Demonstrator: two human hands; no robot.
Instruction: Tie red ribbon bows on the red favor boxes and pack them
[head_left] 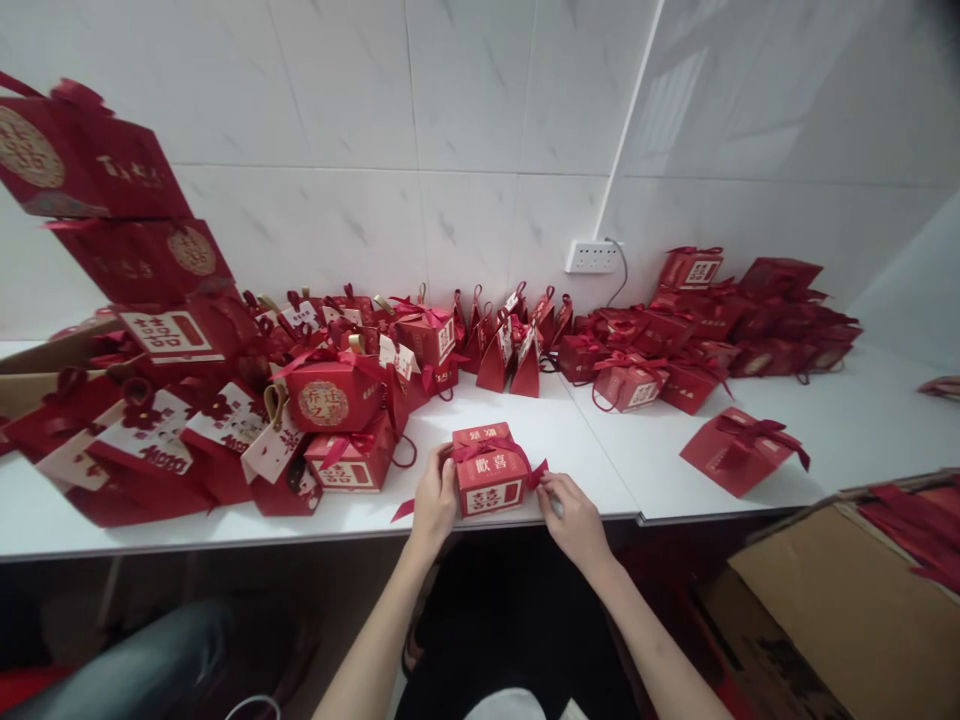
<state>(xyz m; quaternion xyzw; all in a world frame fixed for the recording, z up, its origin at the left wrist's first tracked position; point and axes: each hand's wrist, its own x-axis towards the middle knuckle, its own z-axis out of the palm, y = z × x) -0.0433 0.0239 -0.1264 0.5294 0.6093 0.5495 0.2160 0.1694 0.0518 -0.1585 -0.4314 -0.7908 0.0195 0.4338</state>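
Observation:
A red gift box (491, 470) with gold lettering and a white label sits near the table's front edge, directly before me. A dark red ribbon (486, 447) runs across its top. My left hand (436, 492) is closed against the box's left side, steadying it; its fingertips are partly hidden. One ribbon tail (403, 511) sticks out to the left of that hand. At the box's right side, my right hand (568, 505) pinches the other end of the ribbon between thumb and fingers.
Stacked red boxes (161, 260) and gift bags (142, 450) crowd the left. More boxes (697, 320) pile up at the back right, below a power strip (594, 257). One box (739, 450) lies alone at right. A cardboard carton (840, 570) stands beside the table. Someone's denim-clad leg (150, 660) shows lower left.

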